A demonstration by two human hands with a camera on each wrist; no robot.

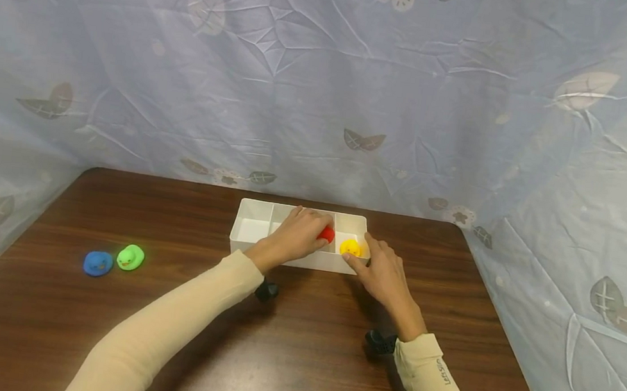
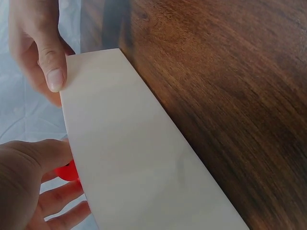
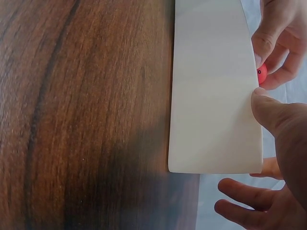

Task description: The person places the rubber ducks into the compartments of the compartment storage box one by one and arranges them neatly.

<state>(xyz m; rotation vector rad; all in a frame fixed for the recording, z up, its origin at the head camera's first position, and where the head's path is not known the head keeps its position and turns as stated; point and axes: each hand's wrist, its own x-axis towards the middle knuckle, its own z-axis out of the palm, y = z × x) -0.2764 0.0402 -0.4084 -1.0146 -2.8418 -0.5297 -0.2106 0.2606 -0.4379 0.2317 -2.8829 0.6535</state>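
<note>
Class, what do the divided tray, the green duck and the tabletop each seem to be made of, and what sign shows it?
White tray: probably plastic, smooth; its thin, plain walls look moulded. Green duck: perhaps rubber or vinyl, judging by its smooth, rounded form. Tabletop: dark wood or printed laminate, with streaky grain and a soft sheen.

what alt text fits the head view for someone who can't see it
A person's left hand holds a red toy at a divided white tray, while the right hand grips its right end, beside a yellow toy inside. A blue duck and a green duck sit at left on the brown table.
</note>
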